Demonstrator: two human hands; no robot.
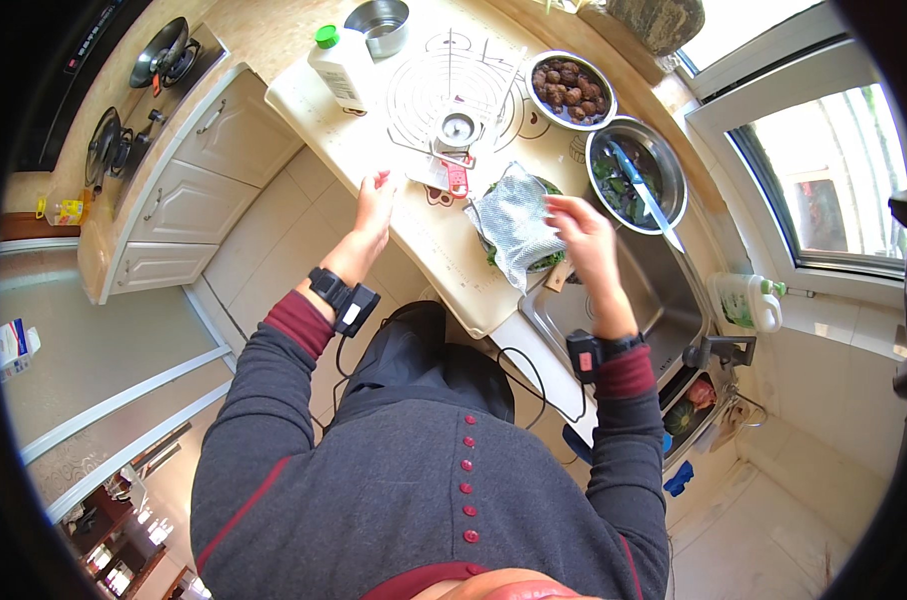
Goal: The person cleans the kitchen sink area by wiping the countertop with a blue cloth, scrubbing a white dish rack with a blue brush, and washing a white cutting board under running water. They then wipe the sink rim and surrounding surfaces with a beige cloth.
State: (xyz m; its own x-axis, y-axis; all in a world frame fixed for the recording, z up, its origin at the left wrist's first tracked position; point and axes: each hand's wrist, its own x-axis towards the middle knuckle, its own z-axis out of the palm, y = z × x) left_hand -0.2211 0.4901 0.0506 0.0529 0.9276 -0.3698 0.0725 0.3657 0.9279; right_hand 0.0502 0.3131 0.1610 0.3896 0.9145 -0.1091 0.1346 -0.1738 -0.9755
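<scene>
My left hand (376,208) hovers by the front edge of a cream board (431,240) printed with circles and figures, holding nothing. Over the right edge of a blue-white checked cloth (515,214) is my right hand (587,238), fingers slightly bent; whether they touch the cloth I cannot tell. Green leaves (549,262) stick out from beneath the cloth. A wooden handle (558,276) pokes out near its lower corner, its other end hidden. Farther back lies a metal utensil with a red handle (457,178), beside a round metal piece (457,129).
A steel bowl (678,172) of leaves in liquid carries a blue-handled knife (630,169), blade tip past the rim. Behind are a bowl of brown balls (571,94), a white jug (345,71) and a steel pot (378,26). The sink (656,274) lies right; cables hang from both wrists.
</scene>
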